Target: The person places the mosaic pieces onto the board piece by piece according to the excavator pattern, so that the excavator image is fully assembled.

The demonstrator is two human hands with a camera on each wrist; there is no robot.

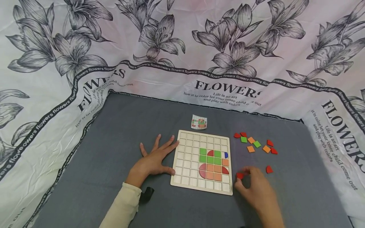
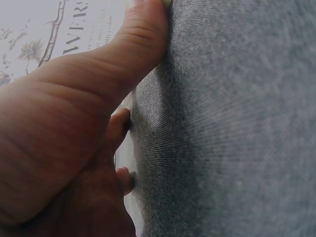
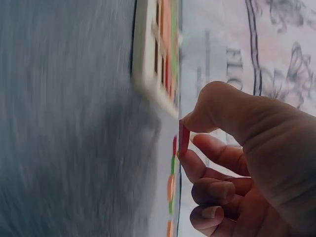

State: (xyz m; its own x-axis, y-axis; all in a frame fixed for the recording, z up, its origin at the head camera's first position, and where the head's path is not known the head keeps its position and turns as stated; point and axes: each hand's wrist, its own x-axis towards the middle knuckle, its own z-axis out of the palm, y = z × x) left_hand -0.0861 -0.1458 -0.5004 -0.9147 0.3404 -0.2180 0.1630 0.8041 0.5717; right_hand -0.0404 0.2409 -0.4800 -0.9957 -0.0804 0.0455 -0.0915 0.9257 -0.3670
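Note:
Between thumb and fingers my right hand [image 1: 255,188] pinches a red quarter-round tile [image 3: 184,137], just off the right edge of the wooden grid board [image 1: 186,180]. In the right wrist view the tile is held on edge above the table. My left hand [image 1: 152,161] lies spread at the board's left side, with thumb and a fingertip touching its rim. Set in the board's cells are green squares [image 1: 202,159], orange squares [image 1: 214,172], red quarter-rounds [image 1: 225,170] and one blue piece [image 1: 226,155]. The left wrist view shows mostly the thumb [image 2: 133,44] and the cloth.
Right of the board lie loose red, green [image 1: 257,144] and orange tiles [image 1: 250,149], with one red tile [image 1: 269,169] apart, nearer the right hand. A small pattern card [image 1: 199,122] lies behind the board. Flower-printed cloth [image 1: 222,91] walls the grey table [image 1: 125,123].

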